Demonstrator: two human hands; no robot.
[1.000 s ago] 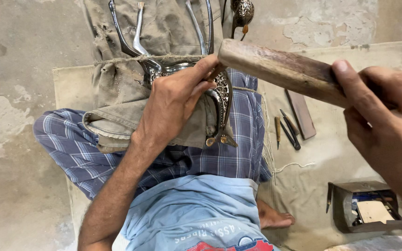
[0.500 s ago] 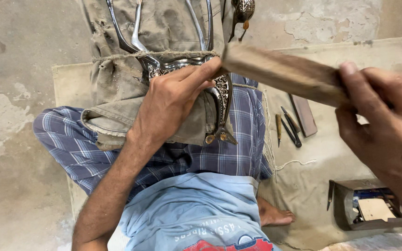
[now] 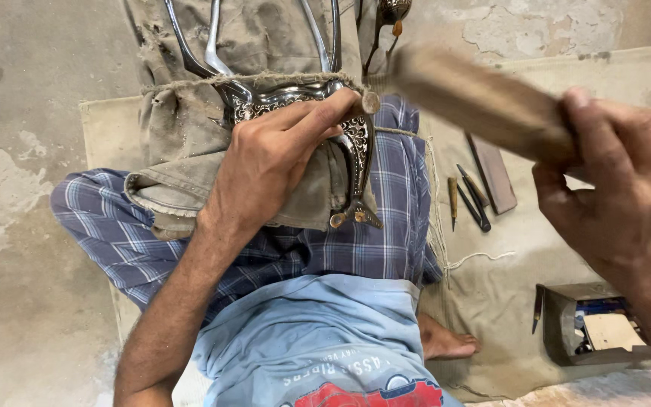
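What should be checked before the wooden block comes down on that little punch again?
1. Left hand holds the punch against the engraved metal piece: ok.
2. Right hand grips the wooden block, raised and blurred: ok.
3. Cord binds the metal piece to the cloth-wrapped support: ok.
4. Left fingers lie just beside the punch head: not ok.
5. Punch tip placement: cannot tell, hidden.
6. Spare tools lie aside on the mat: ok.

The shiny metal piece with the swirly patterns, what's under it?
Under the shiny metal piece lies a worn beige cloth, tied with string. The left hand covers part of it. What sits beneath the cloth is hidden.
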